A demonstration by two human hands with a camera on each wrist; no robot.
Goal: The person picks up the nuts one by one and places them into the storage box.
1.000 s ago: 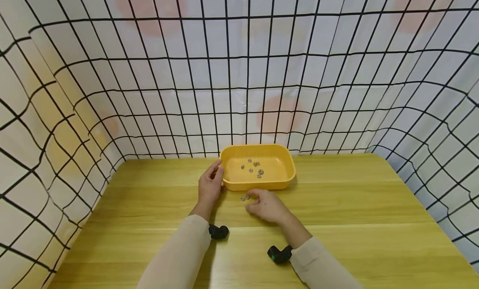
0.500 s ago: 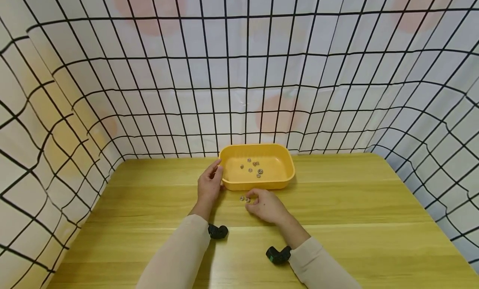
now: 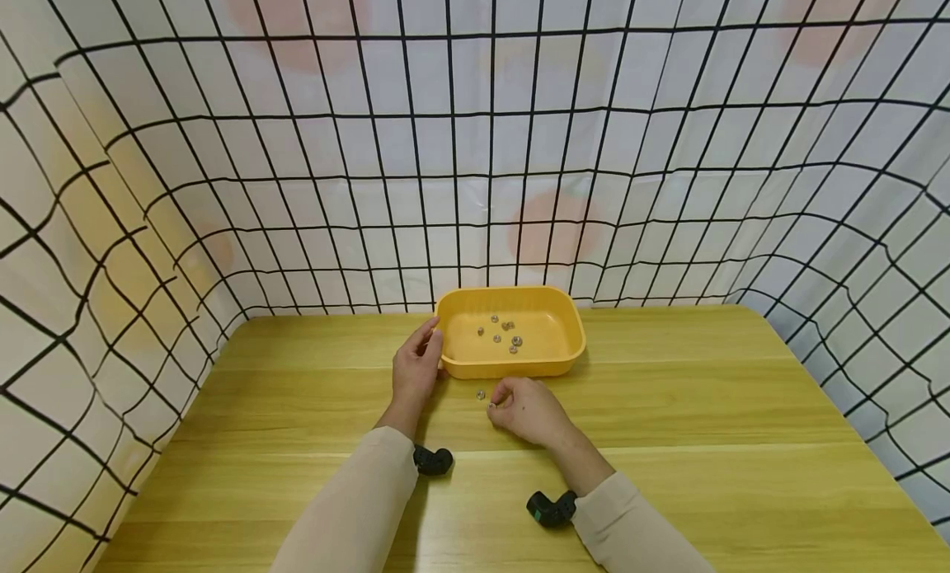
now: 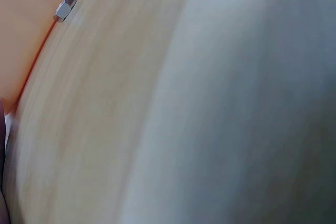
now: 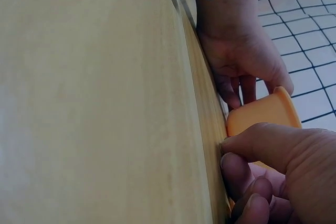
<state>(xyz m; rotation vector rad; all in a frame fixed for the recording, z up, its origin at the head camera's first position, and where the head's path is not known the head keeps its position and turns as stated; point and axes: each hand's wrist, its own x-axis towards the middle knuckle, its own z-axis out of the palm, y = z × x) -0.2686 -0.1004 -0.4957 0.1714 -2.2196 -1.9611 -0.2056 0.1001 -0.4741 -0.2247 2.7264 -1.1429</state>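
Note:
In the head view a yellow plastic tray (image 3: 512, 368) stands on the wooden table. My left hand (image 3: 416, 371) grips its left end, the thumb at the rim in the right wrist view. Just in front of the tray, my right hand (image 3: 529, 410) pinches a small metal hex nut (image 3: 491, 406) between thumb and index finger, down at the tabletop. Another hex nut (image 3: 481, 395) lies to its left, appearing close to the tray wall in the left wrist view. Several more nuts (image 3: 516, 340) are scattered on the tray floor.
The wooden tabletop (image 3: 690, 416) spreads out on both sides of the tray. Right behind the tray rises a white curtain with a black grid (image 3: 490, 202), which also closes off the left and right sides. A black wrist camera (image 3: 552, 509) sits on my right wrist.
The right fingertips have drawn one nut slightly toward me, away from its neighbour, and closed on it. The left hand and the tray stay in place.

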